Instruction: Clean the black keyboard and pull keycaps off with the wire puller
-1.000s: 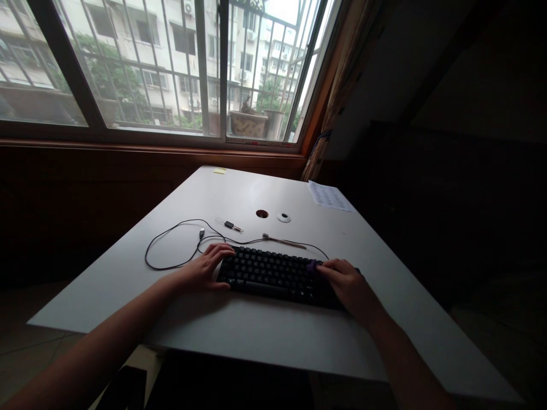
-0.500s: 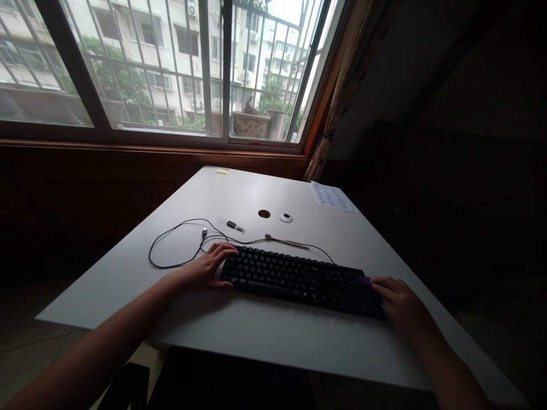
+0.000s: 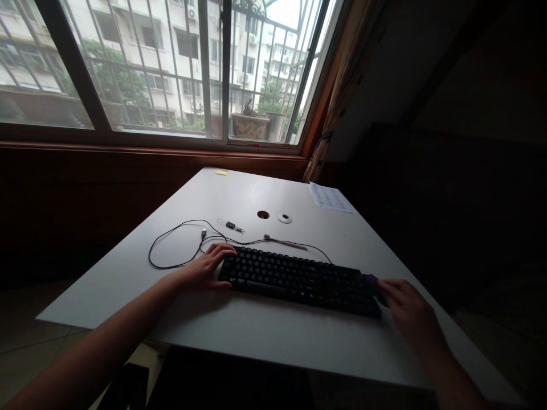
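A black keyboard (image 3: 294, 277) lies across the near part of the white table. My left hand (image 3: 212, 266) grips its left end, fingers over the back edge and thumb at the front edge. At the keyboard's right end, my right hand (image 3: 405, 302) is closed round what looks like a brush with a purple head (image 3: 368, 279). The purple head meets the keys at the far right; the rest of it is dark and mostly covered by the fingers. Behind the keyboard lie a thin stick-like brush (image 3: 284, 243) and a wire keycap puller (image 3: 233, 226) with a black middle.
The keyboard's black cable (image 3: 150, 250) loops on the left, ending in a USB plug (image 3: 203, 233). Farther back are a round hole (image 3: 263, 215), its white cover (image 3: 284, 218), a printed sheet (image 3: 331, 197) and a yellow note (image 3: 221, 172). A barred window (image 3: 162, 74) stands beyond the white table (image 3: 128, 256).
My right hand and the purple head have shifted slightly to the right along the keyboard's right end. The left hand keeps its grip on the keyboard.
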